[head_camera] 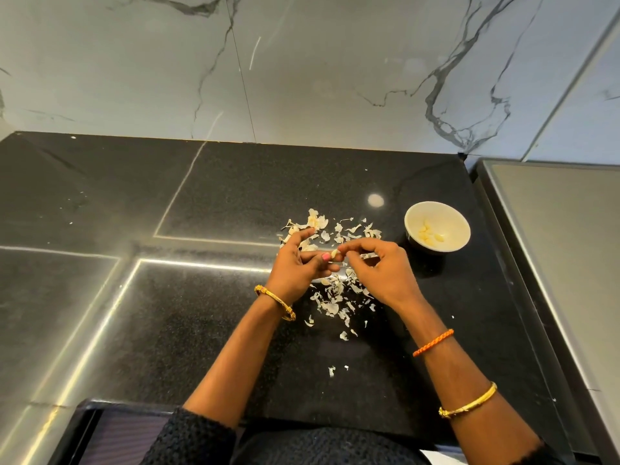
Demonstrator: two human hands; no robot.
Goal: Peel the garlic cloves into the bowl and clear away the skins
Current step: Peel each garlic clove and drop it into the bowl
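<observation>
Looking down from the head camera, I've got the black granite countertop (208, 313) filling most of the view, with light streaks reflected across it and a marble-veined wall (302, 68) rising behind. Off to the right, a grey appliance surface (563, 250) runs along the counter's edge.

Next in size, both bare forearms reach in from the bottom. I see a gold bangle (276, 305) on the left wrist, an orange braided band (432, 343) on the right forearm, and a second gold bangle (468, 405) lower on that arm.

Now the white bowl (453, 218), sitting on the counter to the right of the hands and apart from them. Peeled garlic cloves (429, 233) lie in its bottom.

The papery garlic skins (335, 297) are scattered over the counter in a loose patch, some beyond the hands, more beneath and nearer me, with a few stray flakes closer still.

Both hands meet just above that patch. My read on the left hand (298, 266): thumb and a curled finger pinching a garlic clove (334, 253), index finger stretched out forward. The right hand (382, 270) has its fingertips closed on the same clove from the other side, fingers bent inward. The clove sits held between the two hands, over the skins, left of the bowl.
</observation>
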